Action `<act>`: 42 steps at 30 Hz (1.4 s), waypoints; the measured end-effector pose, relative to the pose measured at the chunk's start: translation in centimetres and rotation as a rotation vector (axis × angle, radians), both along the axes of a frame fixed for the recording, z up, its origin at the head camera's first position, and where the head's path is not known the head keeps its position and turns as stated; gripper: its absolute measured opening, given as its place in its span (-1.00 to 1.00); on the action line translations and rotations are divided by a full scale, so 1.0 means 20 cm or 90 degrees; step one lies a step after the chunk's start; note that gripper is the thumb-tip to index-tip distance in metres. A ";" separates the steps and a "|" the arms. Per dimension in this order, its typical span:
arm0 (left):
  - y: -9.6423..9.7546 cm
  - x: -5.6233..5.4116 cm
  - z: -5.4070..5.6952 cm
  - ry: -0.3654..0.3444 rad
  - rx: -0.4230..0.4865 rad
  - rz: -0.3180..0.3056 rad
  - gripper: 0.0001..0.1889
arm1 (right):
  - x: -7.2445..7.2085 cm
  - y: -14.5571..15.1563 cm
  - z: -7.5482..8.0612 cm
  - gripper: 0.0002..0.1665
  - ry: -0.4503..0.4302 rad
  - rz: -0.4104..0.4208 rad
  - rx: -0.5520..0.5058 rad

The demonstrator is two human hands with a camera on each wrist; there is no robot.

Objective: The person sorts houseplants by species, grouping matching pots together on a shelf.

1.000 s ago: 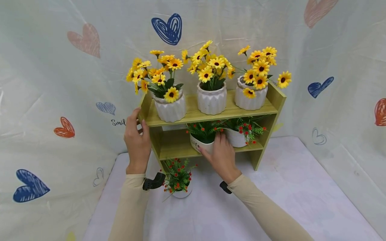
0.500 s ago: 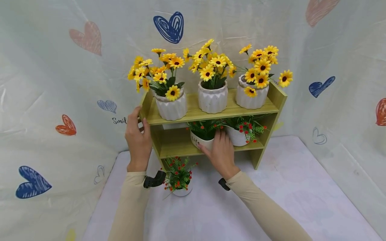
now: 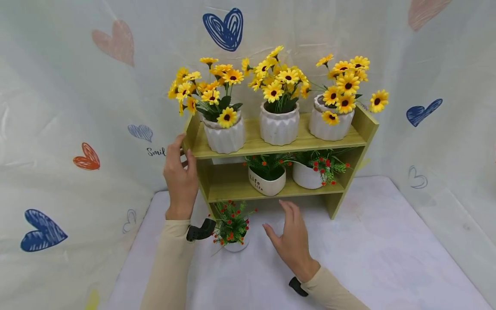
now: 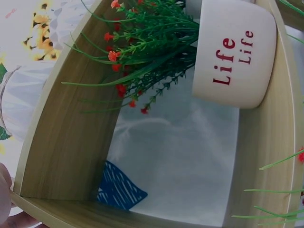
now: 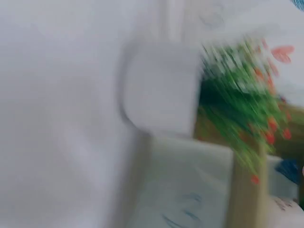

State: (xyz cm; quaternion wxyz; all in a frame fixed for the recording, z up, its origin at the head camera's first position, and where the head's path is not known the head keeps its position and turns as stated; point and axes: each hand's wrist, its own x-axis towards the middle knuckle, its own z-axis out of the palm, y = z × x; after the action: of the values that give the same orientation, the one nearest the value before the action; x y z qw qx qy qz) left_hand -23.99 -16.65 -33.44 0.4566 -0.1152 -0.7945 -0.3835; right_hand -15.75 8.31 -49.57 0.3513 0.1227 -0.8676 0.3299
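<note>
My left hand [image 3: 181, 181] grips the upper left side of a small wooden shelf [image 3: 226, 186], thumb near the front edge. On the middle board stands a white pot marked "Life" [image 3: 267, 185] with green leaves and red flowers, also seen in the left wrist view, where the pot [image 4: 237, 61] appears sideways. Right of it is another white pot [image 3: 306, 175] with red flowers. My right hand [image 3: 293, 241] is over the table in front of the shelf, fingers apart, holding nothing. A red-flowered plant [image 3: 232, 226] in a white pot stands between my forearms, blurred in the right wrist view.
Three ribbed white pots of yellow flowers line the top board: a left pot [image 3: 225, 137], a middle pot [image 3: 280, 127] and a right pot [image 3: 331, 125]. A pale cloth covers the table [image 3: 387, 249]. Behind hangs a curtain [image 3: 302, 26] printed with hearts.
My right hand has let go of the "Life" pot and drawn back toward me, down off the middle board. My left hand keeps its place on the shelf. The head view has shifted slightly.
</note>
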 end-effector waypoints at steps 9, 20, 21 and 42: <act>-0.01 0.00 0.02 0.004 -0.001 0.001 -0.61 | 0.08 -0.11 -0.25 -0.02 -0.224 0.147 -0.018; 0.00 0.01 0.02 -0.012 -0.001 -0.002 -0.61 | -0.06 -0.23 -0.32 0.17 -0.325 0.249 -0.062; 0.00 0.01 0.02 -0.013 -0.001 -0.002 -0.61 | -0.07 -0.24 -0.32 0.17 -0.329 0.257 -0.065; 0.00 0.02 0.01 -0.020 0.003 -0.002 -0.61 | -0.19 -0.37 -0.36 0.06 -0.341 0.311 -0.089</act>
State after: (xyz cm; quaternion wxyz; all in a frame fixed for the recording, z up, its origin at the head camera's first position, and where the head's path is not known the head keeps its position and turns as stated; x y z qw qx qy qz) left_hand -23.60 -16.56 -33.16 0.4440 -0.1094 -0.8005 -0.3874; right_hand -19.51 0.95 -56.69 0.0298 0.2113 -0.8493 0.4829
